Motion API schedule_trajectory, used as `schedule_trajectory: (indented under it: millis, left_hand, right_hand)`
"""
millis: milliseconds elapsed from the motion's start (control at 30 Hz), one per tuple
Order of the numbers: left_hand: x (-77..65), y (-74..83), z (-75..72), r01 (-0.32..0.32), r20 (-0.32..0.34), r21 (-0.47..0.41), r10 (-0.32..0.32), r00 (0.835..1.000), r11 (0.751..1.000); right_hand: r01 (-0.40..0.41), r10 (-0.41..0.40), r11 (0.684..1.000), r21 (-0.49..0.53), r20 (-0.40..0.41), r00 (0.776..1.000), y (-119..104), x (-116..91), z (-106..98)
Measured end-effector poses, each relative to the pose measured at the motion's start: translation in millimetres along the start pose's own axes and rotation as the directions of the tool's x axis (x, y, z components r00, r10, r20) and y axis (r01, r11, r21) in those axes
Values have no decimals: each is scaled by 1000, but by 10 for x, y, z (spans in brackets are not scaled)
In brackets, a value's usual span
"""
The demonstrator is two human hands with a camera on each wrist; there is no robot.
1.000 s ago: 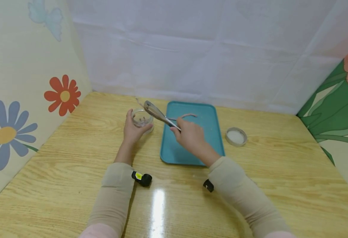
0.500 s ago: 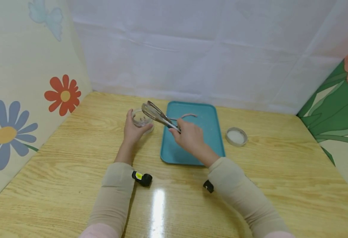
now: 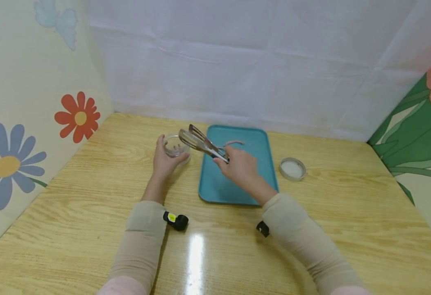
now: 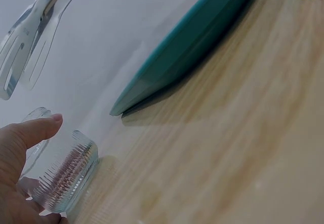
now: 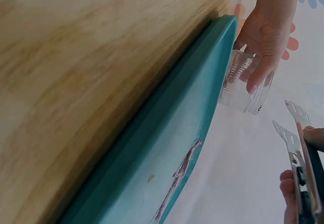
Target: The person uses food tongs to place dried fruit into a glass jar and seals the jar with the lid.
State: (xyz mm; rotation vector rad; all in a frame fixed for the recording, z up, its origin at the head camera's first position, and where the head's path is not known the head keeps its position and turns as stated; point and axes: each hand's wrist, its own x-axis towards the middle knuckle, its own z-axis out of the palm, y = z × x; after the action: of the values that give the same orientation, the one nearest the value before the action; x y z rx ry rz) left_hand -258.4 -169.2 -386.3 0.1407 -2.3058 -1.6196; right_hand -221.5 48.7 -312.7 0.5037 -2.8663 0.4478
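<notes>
My left hand (image 3: 165, 162) grips a clear glass jar (image 3: 181, 155) standing on the table left of the tray. In the left wrist view the ribbed jar (image 4: 71, 176) shows reddish-brown pieces through its wall. My right hand (image 3: 242, 164) holds metal tongs (image 3: 197, 139) over the tray's left side, their slotted tips pointing toward the jar. The tong tips are spread apart with nothing visible between them. On the blue-green tray (image 3: 234, 188) lies a thin pinkish-brown strip (image 3: 234, 142), seen along the tray's edge in the right wrist view.
A round jar lid (image 3: 292, 169) lies on the wooden table (image 3: 348, 213) right of the tray. A small brown crumb (image 5: 151, 178) sits on the tray. White cloth (image 3: 237, 61) hangs behind, with flower-printed panels on both sides.
The tongs have spread apart, and the thin strip that stuck out from their tips is gone from them. My right hand has shifted slightly right. The left hand and jar stay put.
</notes>
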Motion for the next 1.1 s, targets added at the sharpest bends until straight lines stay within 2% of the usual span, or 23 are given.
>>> schedule_trajectory:
  millis: [267, 467, 733, 1100]
  left_hand:
    - [8, 9, -18, 18, -3, 29, -18, 1000, 999]
    - [11, 10, -13, 3, -6, 26, -3, 1000, 1000]
    - [3, 21, 1, 1, -7, 12, -1, 1000, 1000]
    - [-7, 13, -6, 7, 4, 31, -7, 1000, 999]
  right_hand:
    - [-8, 8, 1000, 1, -26, 1000, 103, 46, -43]
    - [-25, 25, 999, 26, 19, 1000, 198, 79, -123]
    - [-49, 50, 998, -41, 19, 999, 382, 74, -201]
    - [-65, 65, 995, -80, -4, 998, 581, 40, -161]
